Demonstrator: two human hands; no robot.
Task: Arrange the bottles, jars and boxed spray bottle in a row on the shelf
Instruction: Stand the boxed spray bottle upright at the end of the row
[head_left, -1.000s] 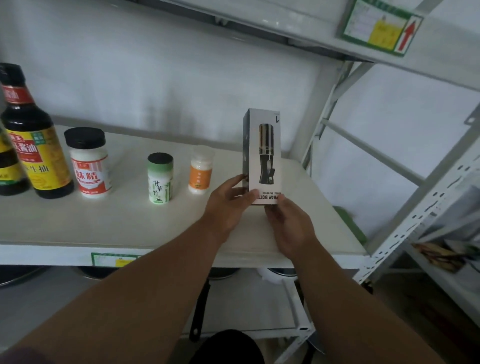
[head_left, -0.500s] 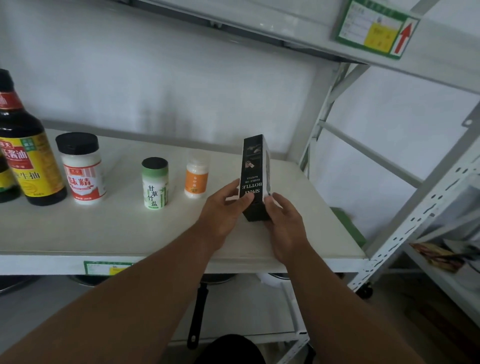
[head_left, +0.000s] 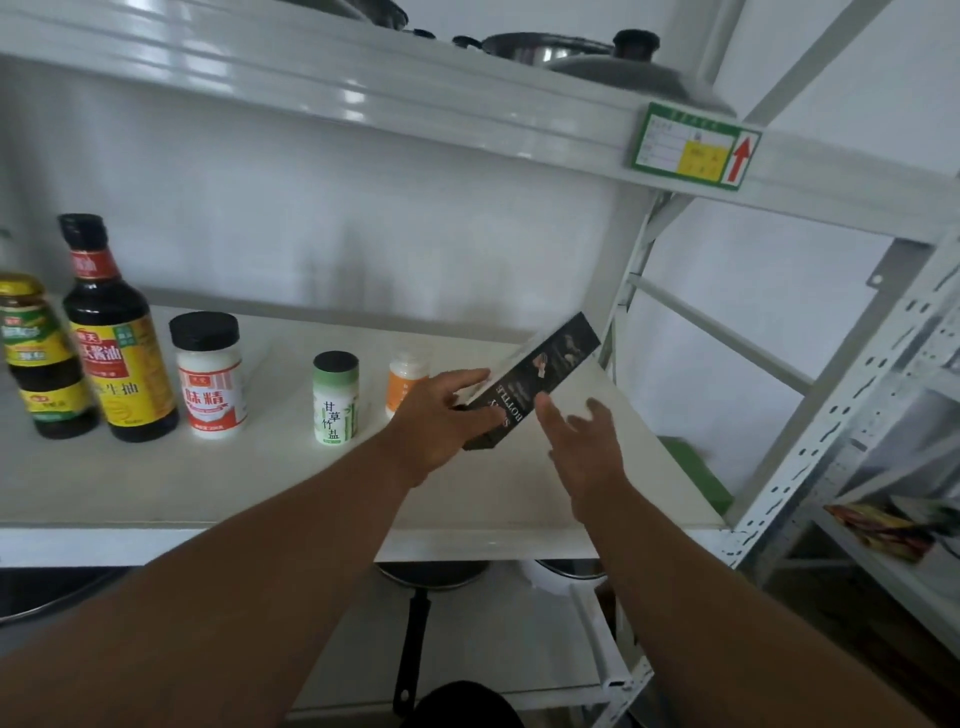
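Both forearms are bare, without sleeves, watch or rings.

Up on the top shelf, a steel pot (head_left: 545, 49) beside a grey domed lid (head_left: 628, 78) with a black knob; on that shelf's front edge, towards its right end, a green-bordered label (head_left: 693, 153) with a yellow patch and a red arrow pointing up; below, on the bottom shelf, a black frying pan (head_left: 426, 587), handle toward its front edge; a white pot (head_left: 563, 574) just to its right.
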